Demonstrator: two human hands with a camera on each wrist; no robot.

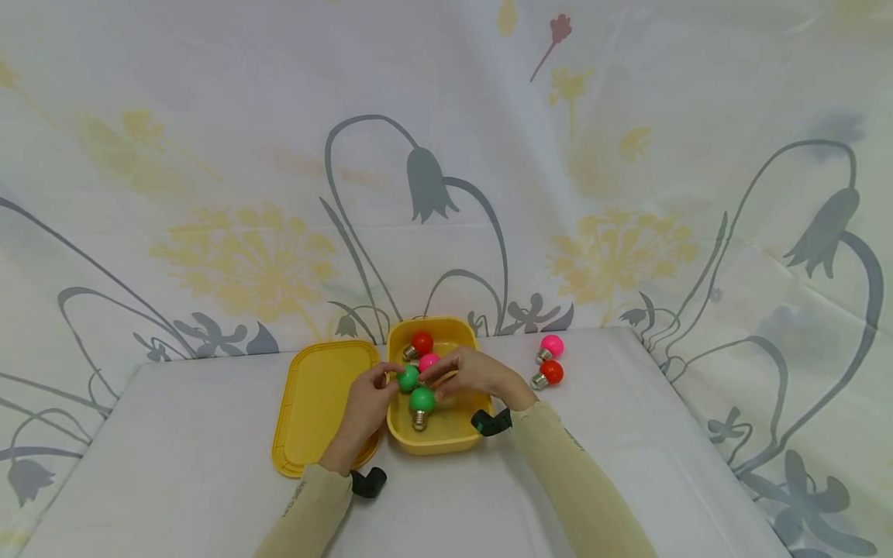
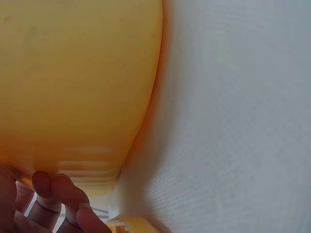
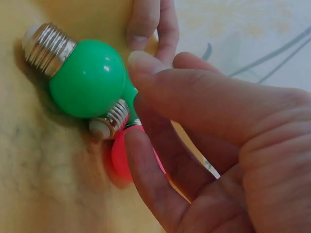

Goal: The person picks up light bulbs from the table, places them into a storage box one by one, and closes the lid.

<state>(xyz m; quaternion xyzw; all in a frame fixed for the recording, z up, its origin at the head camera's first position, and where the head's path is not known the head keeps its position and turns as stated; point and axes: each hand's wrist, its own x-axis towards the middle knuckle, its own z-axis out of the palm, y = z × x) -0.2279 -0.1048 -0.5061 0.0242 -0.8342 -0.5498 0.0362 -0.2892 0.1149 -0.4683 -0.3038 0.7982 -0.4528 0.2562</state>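
A yellow plastic box [image 1: 434, 447] holds several light bulbs with silver screw bases. At its left side my left hand [image 1: 367, 399] has its forefinger and thumb on a small green light bulb [image 1: 408, 378]; its other fingers [image 2: 70, 196] curl outside the box wall. My right hand [image 1: 469, 372] reaches in from the right, thumb and fingers apart, with the fingertips right beside that bulb. Nearer the front lies another green bulb [image 3: 87, 77], base toward me. Beneath my right fingers a pink bulb [image 3: 124, 154] is partly hidden. Behind it sits a red bulb [image 1: 422, 342].
Left of the box, the yellow lid [image 1: 317, 403] lies flat, partly under my left forearm. On the white table [image 1: 174, 465] to the right are a pink bulb [image 1: 552, 346] and a red bulb [image 1: 551, 372]. A flower-patterned curtain [image 1: 446, 256] rises behind.
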